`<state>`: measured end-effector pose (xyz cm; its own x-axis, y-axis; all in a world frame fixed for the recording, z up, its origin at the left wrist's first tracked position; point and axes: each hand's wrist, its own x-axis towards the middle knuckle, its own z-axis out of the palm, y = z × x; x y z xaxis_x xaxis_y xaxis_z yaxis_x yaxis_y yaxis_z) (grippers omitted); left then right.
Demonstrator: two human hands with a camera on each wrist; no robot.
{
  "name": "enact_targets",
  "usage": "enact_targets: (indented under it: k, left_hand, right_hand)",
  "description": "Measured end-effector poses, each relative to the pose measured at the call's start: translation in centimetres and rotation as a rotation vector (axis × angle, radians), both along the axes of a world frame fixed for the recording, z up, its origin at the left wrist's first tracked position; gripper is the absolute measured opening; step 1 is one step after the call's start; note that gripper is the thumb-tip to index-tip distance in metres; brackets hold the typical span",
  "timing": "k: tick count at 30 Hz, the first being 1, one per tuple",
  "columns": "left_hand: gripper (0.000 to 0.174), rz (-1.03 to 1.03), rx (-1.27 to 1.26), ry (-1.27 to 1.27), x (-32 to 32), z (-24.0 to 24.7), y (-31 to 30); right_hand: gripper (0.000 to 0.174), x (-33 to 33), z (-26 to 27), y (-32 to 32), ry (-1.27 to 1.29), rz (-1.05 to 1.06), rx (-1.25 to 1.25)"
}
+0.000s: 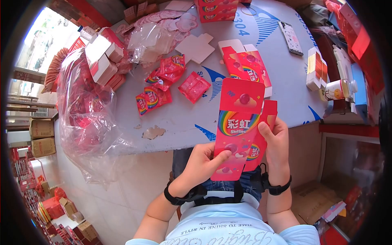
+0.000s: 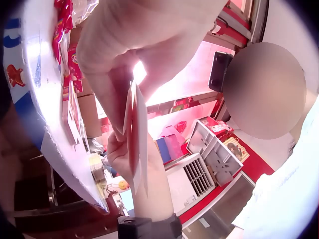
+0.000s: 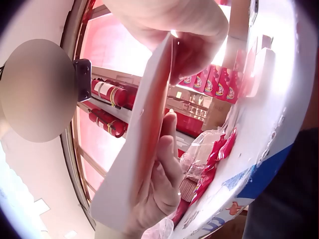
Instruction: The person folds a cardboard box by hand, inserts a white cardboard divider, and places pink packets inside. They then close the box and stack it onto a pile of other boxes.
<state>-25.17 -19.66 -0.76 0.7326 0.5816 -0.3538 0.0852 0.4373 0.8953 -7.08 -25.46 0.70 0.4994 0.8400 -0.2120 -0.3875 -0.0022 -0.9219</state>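
Note:
Over the lap, at the table's near edge, both hands hold a red flat candy box (image 1: 236, 141) with a rainbow print, its top flap standing up. The left hand (image 1: 202, 164) grips its lower left edge, thumb across the printed front. On the right side, the right hand (image 1: 277, 141) holds the box's side panel, thumb upright against it. Both wrist views show the box nearly edge-on: the left wrist view has its white edge (image 2: 140, 134) between the hands, and the right wrist view its pale panel (image 3: 134, 144). The fingers behind the box are partly hidden.
Another red box (image 1: 247, 65) lies just beyond, near a white unfolded card (image 1: 195, 48). Red candy packets (image 1: 194, 87) lie left of it. A clear plastic bag (image 1: 87, 110) of packets hangs over the table's left edge. Stacked boxes (image 1: 218, 10) stand at the back; a black-and-white case (image 1: 290, 38) lies right.

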Motion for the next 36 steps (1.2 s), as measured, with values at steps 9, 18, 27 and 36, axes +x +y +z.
enact_targets:
  k: [9,18,27,36]
  left_hand:
    - [0.025,0.037,-0.105,-0.048,0.0,0.2,0.4]
    - [0.021,0.439,0.144,-0.139,0.1,0.5,2.2]
    - [0.026,0.592,0.064,-0.276,-0.2,0.3,2.6]
    - [0.099,0.422,0.345,-0.242,1.8,0.5,-0.4]
  right_hand:
    - [0.03,-0.7,0.0,-0.3,0.022,0.13,-0.046]
    - [0.023,-1.7,0.4,-0.8,-0.132,0.43,-0.186]
    - [0.026,-2.0,0.0,-1.0,-0.188,0.564,-0.245]
    - [0.063,-4.2,2.0,-1.1,-0.532,0.314,-0.115]
